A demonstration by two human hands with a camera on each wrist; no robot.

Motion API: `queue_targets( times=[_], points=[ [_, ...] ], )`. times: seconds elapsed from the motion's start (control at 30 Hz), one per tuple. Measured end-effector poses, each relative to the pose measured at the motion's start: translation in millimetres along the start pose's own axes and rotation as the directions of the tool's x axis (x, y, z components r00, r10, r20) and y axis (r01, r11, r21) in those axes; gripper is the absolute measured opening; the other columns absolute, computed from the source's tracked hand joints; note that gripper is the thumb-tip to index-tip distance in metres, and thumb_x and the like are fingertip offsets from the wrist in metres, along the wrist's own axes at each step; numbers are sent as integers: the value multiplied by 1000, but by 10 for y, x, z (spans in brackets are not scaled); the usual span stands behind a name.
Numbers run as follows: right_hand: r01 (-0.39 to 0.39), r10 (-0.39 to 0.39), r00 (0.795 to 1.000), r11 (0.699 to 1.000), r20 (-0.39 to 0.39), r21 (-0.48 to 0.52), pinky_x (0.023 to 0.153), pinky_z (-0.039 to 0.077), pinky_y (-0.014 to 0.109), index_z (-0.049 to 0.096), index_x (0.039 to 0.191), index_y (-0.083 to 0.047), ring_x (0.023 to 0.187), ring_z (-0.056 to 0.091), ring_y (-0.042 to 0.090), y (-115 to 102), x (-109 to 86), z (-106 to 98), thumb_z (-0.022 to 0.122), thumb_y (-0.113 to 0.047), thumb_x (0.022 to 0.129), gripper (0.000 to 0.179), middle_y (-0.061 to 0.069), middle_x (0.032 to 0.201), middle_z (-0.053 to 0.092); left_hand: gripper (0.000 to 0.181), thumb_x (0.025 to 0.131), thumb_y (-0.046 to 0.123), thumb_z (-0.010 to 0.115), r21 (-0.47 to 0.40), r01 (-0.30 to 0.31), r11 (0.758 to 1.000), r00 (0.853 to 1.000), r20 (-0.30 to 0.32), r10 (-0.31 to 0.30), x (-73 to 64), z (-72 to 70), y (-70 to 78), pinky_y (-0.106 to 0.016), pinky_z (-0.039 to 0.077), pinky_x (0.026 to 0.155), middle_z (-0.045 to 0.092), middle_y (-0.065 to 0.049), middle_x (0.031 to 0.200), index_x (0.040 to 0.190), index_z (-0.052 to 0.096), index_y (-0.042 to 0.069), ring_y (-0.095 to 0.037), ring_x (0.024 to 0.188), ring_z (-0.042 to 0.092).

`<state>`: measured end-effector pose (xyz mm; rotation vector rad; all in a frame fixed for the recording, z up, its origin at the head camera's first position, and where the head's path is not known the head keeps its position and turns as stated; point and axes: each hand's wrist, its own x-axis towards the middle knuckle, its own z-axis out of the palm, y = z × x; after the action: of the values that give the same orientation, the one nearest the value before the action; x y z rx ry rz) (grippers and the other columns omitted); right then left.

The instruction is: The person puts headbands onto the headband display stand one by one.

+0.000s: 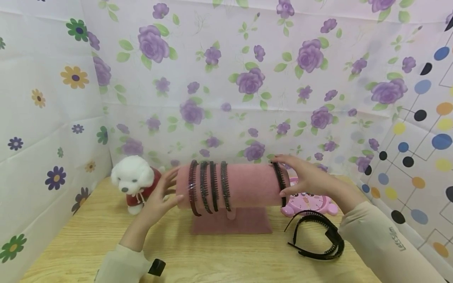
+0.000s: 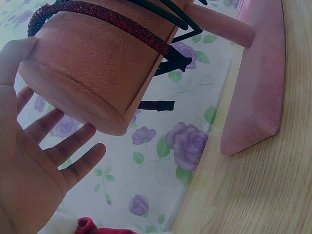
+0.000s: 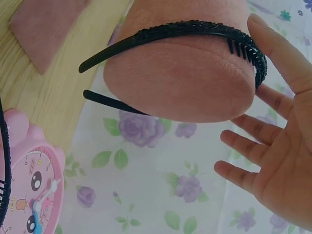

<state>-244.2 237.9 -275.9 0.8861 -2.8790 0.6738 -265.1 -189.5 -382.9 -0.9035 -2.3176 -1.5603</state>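
Note:
A pink plush roll (image 1: 253,184) lies level on a stand with a flat pink base (image 1: 212,226). Around its left half sit a dark red glittery headband (image 2: 112,18) and several black toothed headbands (image 1: 214,188). Another black headband (image 3: 185,30) with a beaded top circles the right end. My left hand (image 1: 155,204) is at the roll's left end, thumb against its edge and fingers spread. At the other end, my right hand (image 1: 311,181) has its thumb and fingertips by the beaded headband; its fingers are spread in the right wrist view. Whether they touch the band is unclear.
More black headbands (image 1: 339,245) lie on the wooden table (image 1: 262,259) at the right front. Behind them stands a pink animal-faced clock (image 1: 311,202). A white toy dog (image 1: 132,177) in red sits at the left. Flowered cloth (image 1: 226,78) hangs behind.

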Motion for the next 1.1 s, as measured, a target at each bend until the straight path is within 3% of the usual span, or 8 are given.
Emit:
queue_targets(
  times=[0.17, 0.47, 0.6, 0.73, 1.1],
  points=[
    [24, -24, 1000, 1000, 18, 1, 112, 27, 60, 39, 145, -24, 146, 23, 34, 35, -8, 27, 87, -34, 67, 93, 4, 160, 24, 75, 91, 7, 60, 1, -2, 1000, 1000, -4, 2, 0, 1, -5, -64, 45, 88, 28, -20, 155, 152, 20, 21, -44, 124, 45],
    [6, -7, 1000, 998, -25, -61, 102, 42, 53, 45, 137, -33, 135, 43, 31, 53, 39, 64, 87, -47, 61, 88, 1, 156, 35, 75, 91, 6, 60, 14, -21, 1000, 1000, -3, 21, 5, 0, 8, -55, 43, 92, 28, -21, 154, 152, 19, 17, -43, 126, 44],
    [-35, 32, 999, 995, -40, -98, 88, 47, 44, 45, 137, -36, 119, 54, 27, 8, 64, 82, 87, -51, 59, 90, 2, 145, 48, 75, 91, 6, 60, 12, -14, 1000, 1000, -1, 14, 5, -2, 5, -54, 44, 91, 28, -21, 154, 153, 19, 19, -43, 125, 44],
    [-55, 48, 997, 990, -60, -127, 84, 49, 42, 46, 137, -34, 106, 57, 24, -50, 88, 100, 88, -51, 58, 91, 3, 127, 59, 75, 91, 5, 60, 9, -19, 1000, 1000, 1, 19, 7, -2, 3, -53, 44, 91, 29, -22, 154, 152, 19, 18, -43, 125, 44],
    [-70, 58, 995, 986, -80, -153, 85, 49, 45, 46, 135, -40, 109, 55, 26, -99, 166, 172, 87, -54, 57, 90, -3, 125, 60, 76, 90, 4, 60, 21, -40, 999, 999, -1, 40, 8, 5, 28, -51, 44, 92, 31, -22, 153, 152, 19, 20, -42, 124, 45]
  ],
)
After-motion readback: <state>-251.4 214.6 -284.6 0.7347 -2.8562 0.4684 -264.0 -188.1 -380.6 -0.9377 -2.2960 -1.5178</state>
